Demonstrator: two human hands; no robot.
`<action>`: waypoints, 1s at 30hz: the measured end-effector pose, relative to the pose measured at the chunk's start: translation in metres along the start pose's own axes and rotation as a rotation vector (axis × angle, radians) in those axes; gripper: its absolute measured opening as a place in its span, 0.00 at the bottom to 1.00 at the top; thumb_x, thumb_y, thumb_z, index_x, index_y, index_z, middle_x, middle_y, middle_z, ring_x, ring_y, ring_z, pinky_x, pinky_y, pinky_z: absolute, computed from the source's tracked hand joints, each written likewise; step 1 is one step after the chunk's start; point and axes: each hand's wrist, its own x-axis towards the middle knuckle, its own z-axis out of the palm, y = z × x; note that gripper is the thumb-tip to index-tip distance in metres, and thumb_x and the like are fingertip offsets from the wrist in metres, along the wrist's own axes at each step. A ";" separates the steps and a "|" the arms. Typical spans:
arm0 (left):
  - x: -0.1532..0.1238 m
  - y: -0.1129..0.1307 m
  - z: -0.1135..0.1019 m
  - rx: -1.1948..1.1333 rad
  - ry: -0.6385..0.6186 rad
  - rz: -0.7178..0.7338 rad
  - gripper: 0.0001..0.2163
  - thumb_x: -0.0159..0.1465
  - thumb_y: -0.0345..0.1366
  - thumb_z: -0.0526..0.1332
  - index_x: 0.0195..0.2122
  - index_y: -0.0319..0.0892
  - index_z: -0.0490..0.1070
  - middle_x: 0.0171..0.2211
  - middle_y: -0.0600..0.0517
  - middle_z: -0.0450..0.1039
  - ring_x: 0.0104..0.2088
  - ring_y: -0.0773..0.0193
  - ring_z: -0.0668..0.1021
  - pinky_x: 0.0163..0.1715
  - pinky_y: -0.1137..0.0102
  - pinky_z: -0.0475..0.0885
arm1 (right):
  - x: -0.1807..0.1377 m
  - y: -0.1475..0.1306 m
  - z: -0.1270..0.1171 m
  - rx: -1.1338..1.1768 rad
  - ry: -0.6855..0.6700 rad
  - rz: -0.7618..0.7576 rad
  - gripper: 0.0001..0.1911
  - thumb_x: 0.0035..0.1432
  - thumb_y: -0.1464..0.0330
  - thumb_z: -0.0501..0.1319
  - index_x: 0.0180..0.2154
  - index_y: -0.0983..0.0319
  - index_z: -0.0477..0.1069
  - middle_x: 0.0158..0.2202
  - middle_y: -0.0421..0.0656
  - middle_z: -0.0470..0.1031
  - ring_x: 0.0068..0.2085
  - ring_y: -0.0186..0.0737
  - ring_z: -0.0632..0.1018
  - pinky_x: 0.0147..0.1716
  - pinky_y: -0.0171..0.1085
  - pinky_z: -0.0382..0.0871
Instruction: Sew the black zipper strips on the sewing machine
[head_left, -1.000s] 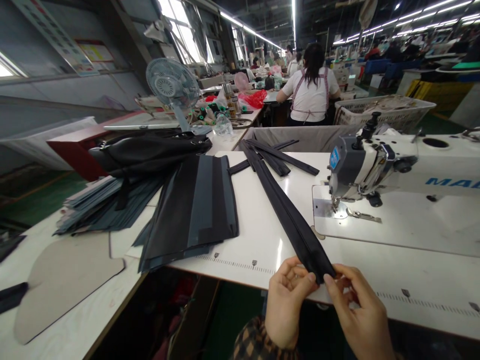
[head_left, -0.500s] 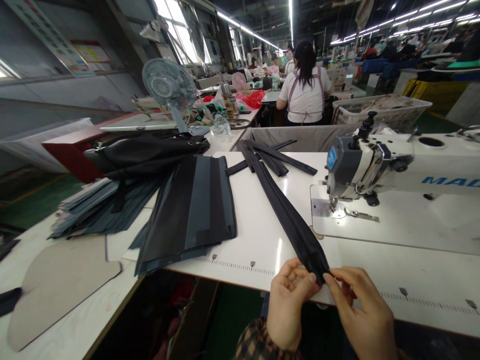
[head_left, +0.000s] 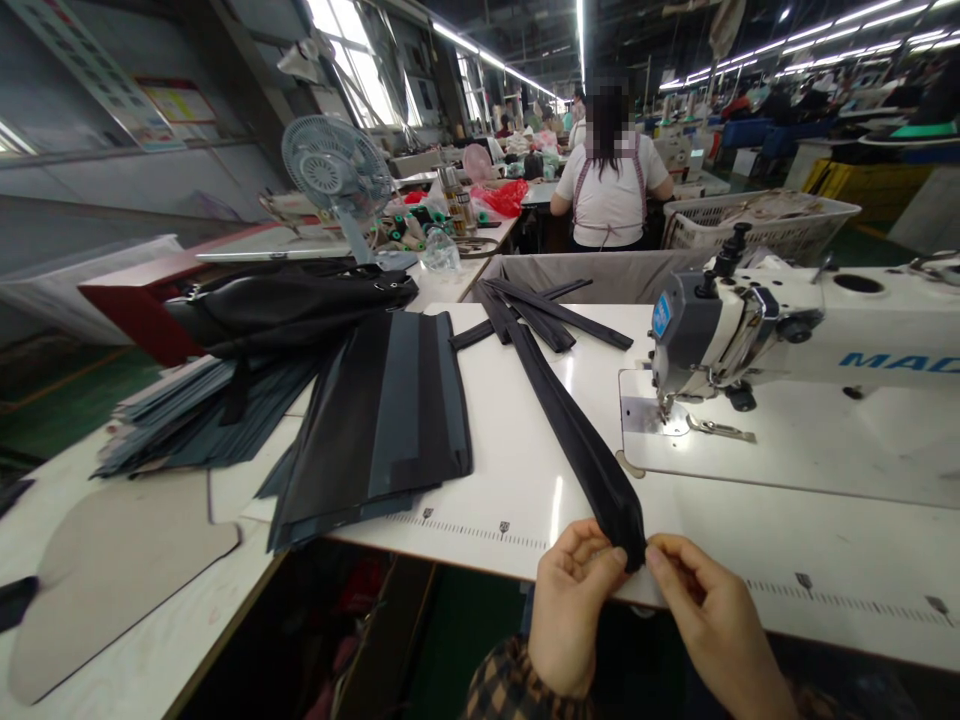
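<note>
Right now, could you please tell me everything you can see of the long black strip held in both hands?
The long black strip is narrow, dark and matte, apparently fabric or faux leather, seemingly folded lengthwise. It lies flat on the white sewing table, running from the far edge, where it meets other black strips, toward the near edge. Its near end is pinched between the left hand and the right hand. It passes left of the sewing machine.

Long black strip (head_left: 577, 440), flat on table
</note>
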 end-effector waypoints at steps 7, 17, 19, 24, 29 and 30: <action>0.000 0.003 0.004 -0.008 -0.008 0.005 0.09 0.55 0.32 0.61 0.36 0.37 0.64 0.32 0.50 0.70 0.33 0.68 0.72 0.37 0.72 0.65 | -0.003 -0.002 0.005 -0.096 0.113 -0.090 0.16 0.53 0.55 0.55 0.32 0.62 0.68 0.23 0.41 0.68 0.27 0.36 0.70 0.24 0.31 0.64; -0.001 0.002 0.001 0.006 -0.016 -0.042 0.09 0.54 0.32 0.62 0.34 0.37 0.64 0.28 0.53 0.68 0.29 0.72 0.71 0.34 0.74 0.67 | -0.004 -0.004 0.002 0.052 0.053 -0.057 0.15 0.53 0.56 0.56 0.32 0.63 0.67 0.22 0.39 0.63 0.25 0.33 0.64 0.23 0.31 0.58; -0.001 0.005 -0.001 -0.005 -0.023 -0.058 0.09 0.54 0.32 0.63 0.33 0.37 0.64 0.25 0.55 0.66 0.26 0.74 0.70 0.32 0.75 0.67 | -0.002 -0.006 0.001 0.211 -0.040 0.063 0.17 0.52 0.55 0.56 0.33 0.63 0.66 0.18 0.35 0.57 0.21 0.30 0.59 0.19 0.31 0.52; -0.004 0.007 -0.003 -0.034 -0.036 -0.081 0.09 0.54 0.32 0.63 0.34 0.37 0.65 0.26 0.54 0.66 0.28 0.72 0.70 0.33 0.75 0.67 | 0.000 -0.013 -0.001 0.508 -0.188 0.225 0.17 0.52 0.57 0.58 0.25 0.64 0.63 0.14 0.32 0.51 0.16 0.24 0.51 0.16 0.31 0.42; -0.006 0.003 -0.004 -0.081 -0.055 -0.095 0.09 0.54 0.32 0.62 0.34 0.38 0.66 0.28 0.53 0.67 0.31 0.70 0.71 0.33 0.75 0.67 | -0.002 -0.015 0.000 0.546 -0.233 0.272 0.20 0.52 0.56 0.57 0.20 0.63 0.56 0.12 0.30 0.49 0.13 0.22 0.50 0.14 0.30 0.39; -0.007 0.003 -0.004 -0.091 -0.057 -0.091 0.08 0.54 0.32 0.62 0.34 0.38 0.66 0.27 0.54 0.66 0.31 0.69 0.72 0.33 0.75 0.67 | -0.002 -0.014 0.000 0.517 -0.223 0.254 0.20 0.53 0.56 0.57 0.20 0.63 0.55 0.12 0.30 0.50 0.13 0.22 0.51 0.13 0.29 0.39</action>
